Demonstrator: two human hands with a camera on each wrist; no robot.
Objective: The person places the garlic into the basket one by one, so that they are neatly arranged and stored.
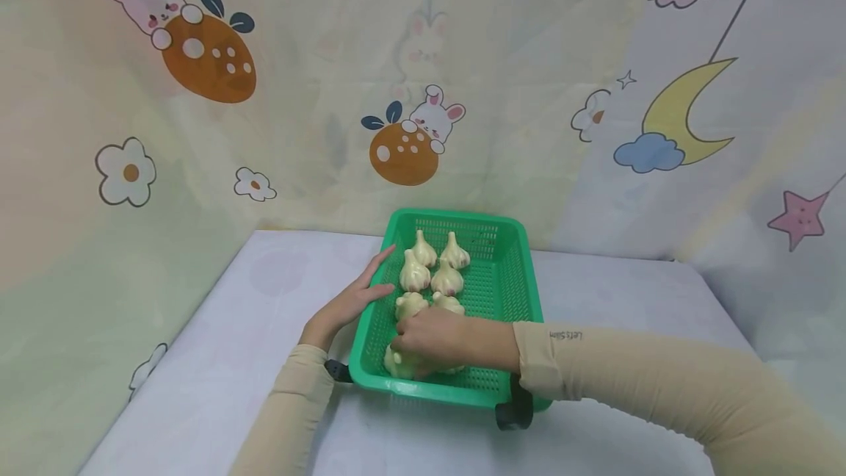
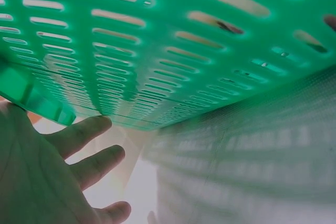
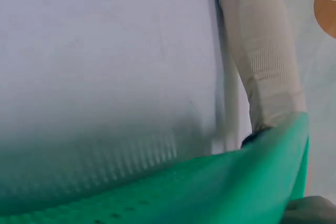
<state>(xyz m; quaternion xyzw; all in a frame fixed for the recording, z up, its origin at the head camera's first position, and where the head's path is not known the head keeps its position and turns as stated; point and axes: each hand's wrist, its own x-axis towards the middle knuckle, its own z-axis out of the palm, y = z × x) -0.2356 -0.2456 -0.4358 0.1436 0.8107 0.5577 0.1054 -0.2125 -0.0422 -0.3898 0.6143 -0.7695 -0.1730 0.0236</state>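
A green plastic basket (image 1: 489, 222) holds several pale garlic bulbs, standing in two columns on its left side. Toward the near end, my right hand (image 1: 432, 336) reaches down with curled fingers and grips a garlic bulb (image 1: 399, 364); the fingertips are mostly hidden. Just beyond it are two garlic bulbs (image 1: 411, 305), partly covered by the hand. My left hand (image 1: 350, 305) rests at the basket's left rim with its fingers spread. In the left wrist view, straight fingers of the left hand (image 2: 47, 166) show beside the slotted basket wall (image 2: 131, 61).
The basket stands on a white-covered table (image 1: 608, 292). Behind it hangs a cloth (image 1: 297, 94) printed with rabbits, flowers and a moon. A dark wrist strap (image 1: 515, 410) at my right sleeve overlaps the basket's near right corner.
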